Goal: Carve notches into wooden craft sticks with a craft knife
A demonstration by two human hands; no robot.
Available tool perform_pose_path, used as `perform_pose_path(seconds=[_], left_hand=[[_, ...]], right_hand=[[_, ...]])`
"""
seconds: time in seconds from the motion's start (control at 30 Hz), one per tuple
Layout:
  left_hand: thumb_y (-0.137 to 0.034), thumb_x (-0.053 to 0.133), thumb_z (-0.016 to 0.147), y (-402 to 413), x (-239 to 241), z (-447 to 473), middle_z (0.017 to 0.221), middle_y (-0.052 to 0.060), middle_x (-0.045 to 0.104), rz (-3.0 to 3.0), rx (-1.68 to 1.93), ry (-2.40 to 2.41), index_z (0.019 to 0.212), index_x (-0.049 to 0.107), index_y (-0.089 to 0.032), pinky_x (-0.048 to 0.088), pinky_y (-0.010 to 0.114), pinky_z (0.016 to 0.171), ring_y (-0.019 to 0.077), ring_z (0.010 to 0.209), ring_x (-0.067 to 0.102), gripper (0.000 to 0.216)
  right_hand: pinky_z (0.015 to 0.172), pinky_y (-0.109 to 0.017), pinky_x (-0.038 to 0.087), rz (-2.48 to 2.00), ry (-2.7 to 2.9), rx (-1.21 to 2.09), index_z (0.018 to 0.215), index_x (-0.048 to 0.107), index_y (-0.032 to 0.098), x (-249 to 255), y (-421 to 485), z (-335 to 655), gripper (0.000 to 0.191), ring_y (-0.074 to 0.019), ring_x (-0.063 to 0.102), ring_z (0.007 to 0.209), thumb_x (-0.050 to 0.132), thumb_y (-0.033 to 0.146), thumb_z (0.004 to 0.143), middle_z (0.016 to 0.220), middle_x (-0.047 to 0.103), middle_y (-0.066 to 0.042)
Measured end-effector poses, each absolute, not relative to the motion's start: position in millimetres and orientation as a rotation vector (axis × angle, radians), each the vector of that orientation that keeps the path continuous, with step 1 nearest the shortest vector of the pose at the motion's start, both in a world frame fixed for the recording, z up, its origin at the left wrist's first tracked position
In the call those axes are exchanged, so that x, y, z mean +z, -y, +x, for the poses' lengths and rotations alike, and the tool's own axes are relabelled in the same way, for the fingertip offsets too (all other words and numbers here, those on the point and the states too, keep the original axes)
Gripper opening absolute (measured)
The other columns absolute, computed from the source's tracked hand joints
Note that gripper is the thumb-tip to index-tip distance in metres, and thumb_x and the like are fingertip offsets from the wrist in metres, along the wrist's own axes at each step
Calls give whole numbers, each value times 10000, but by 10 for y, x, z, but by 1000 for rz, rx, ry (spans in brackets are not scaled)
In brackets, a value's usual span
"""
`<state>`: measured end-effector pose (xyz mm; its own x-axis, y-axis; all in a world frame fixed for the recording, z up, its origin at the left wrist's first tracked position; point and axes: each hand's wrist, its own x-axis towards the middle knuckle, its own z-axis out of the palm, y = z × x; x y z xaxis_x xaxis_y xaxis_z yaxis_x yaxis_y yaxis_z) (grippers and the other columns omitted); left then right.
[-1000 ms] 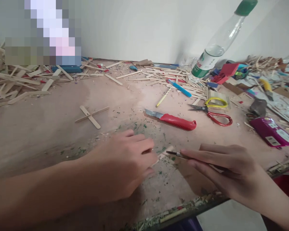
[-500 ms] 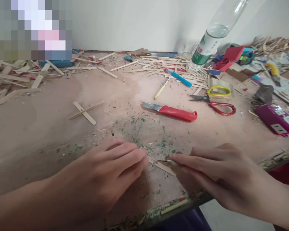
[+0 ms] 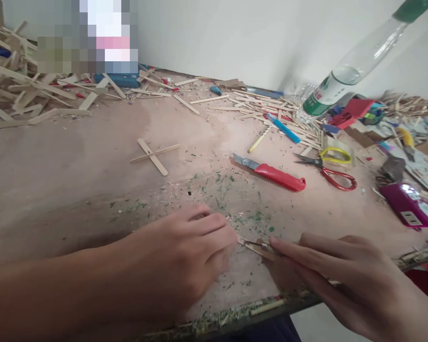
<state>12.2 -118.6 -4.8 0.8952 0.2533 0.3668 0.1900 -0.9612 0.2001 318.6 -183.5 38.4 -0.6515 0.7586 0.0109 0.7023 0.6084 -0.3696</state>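
My left hand (image 3: pixel 185 256) lies near the table's front edge, fingers pressed down on one end of a thin wooden stick (image 3: pixel 251 247). My right hand (image 3: pixel 342 278) is closed round a small craft knife (image 3: pixel 262 245), index finger stretched along it. The blade tip rests on the stick between the two hands. Green and wood shavings are scattered around the stick.
A red utility knife (image 3: pixel 276 175), red-and-yellow scissors (image 3: pixel 330 166), a blue pen (image 3: pixel 283 128), a pencil (image 3: pixel 258 140) and a purple power strip (image 3: pixel 410 206) lie behind. A crossed pair of sticks (image 3: pixel 153 154) lies centre-left; stick piles (image 3: pixel 32 90) at the back; a tilted bottle (image 3: pixel 349 73) at right.
The view has shifted; both hands stay at the front edge. The knife tip, clear of the stick a second ago, now rests on it, with my left fingers pressing the stick.
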Motion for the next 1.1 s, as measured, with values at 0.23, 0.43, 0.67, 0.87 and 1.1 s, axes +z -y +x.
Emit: perform_pose_path(seconds=[0.23, 0.43, 0.67, 0.87, 1.1], left_hand=[[-310, 592, 1073, 1196, -14, 157, 1119, 110, 741, 2781, 558, -379, 971, 748, -120, 502, 463, 939, 277, 1032, 661, 266], [-304, 578, 1072, 1218, -19, 157, 1115, 116, 738, 2725, 543, -414, 1041, 747, -103, 511, 452, 944, 283, 1030, 660, 265], [-246, 543, 1076, 1202, -40, 154, 1084, 131, 735, 2730, 573, -398, 1067, 735, -103, 525, 443, 968, 280, 1045, 663, 239], [-236, 507, 1082, 1245, -48, 146, 1135, 143, 746, 2737, 593, -416, 1039, 745, -113, 561, 439, 973, 288, 1072, 667, 271], [-230, 545, 1076, 1233, -51, 160, 1109, 146, 739, 2725, 596, -418, 1033, 748, -111, 568, 455, 1001, 284, 1084, 671, 239]], right_hand=[[490, -246, 376, -1230, 2609, 441, 1495, 581, 177, 331, 1907, 3060, 411, -91, 577, 544, 455, 115, 1108, 744, 592, 31], [479, -251, 390, -1234, 2598, 412, 1472, 598, 185, 308, 1946, 3045, 407, -106, 572, 524, 468, 116, 1092, 734, 606, 23], [474, -243, 409, -1259, 2578, 481, 1422, 614, 205, 383, 1927, 3047, 368, -93, 590, 525, 450, 117, 1105, 725, 600, 32], [469, -261, 374, -1254, 2621, 333, 1430, 587, 157, 317, 1957, 3002, 339, -90, 588, 516, 425, 157, 1133, 707, 597, 37], [452, -247, 409, -1259, 2542, 462, 1445, 629, 221, 368, 1930, 3017, 396, -101, 603, 490, 476, 119, 1094, 702, 632, 26]])
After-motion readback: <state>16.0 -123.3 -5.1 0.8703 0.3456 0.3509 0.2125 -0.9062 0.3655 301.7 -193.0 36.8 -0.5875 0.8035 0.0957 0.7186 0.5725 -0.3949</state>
